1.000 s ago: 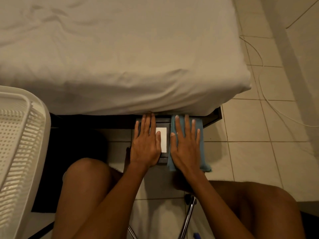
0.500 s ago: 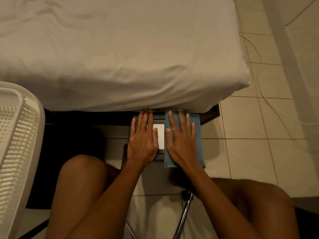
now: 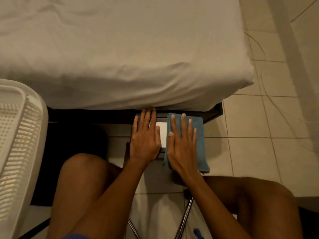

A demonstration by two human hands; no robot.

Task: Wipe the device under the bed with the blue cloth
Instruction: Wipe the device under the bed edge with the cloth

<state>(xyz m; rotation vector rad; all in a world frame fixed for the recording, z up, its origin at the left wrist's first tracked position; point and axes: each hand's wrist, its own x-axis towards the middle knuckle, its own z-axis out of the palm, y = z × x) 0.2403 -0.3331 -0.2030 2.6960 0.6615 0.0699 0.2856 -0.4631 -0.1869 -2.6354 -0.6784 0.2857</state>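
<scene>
Nearest the camera, the person's bare knees are framing the tiled floor (image 3: 250, 118), and both forearms are reaching forward between them. The right hand (image 3: 182, 144) is lying flat with its fingers spread, its open grip pressing the folded blue cloth (image 3: 199, 140) down rather than pinching it. The left hand (image 3: 145, 137) is lying just beside it, also flat and spread, steadying the dark, flat rectangular device with a white panel (image 3: 162, 133). The device is showing only in the strip between the two hands, so the unwiped part is lying to the left of the cloth. Its long axis is running away from the person, its far end reaching under the edge of the white-sheeted bed (image 3: 120, 49). The right hand is the nearer one for the stroke, which probably needs to travel leftward.
</scene>
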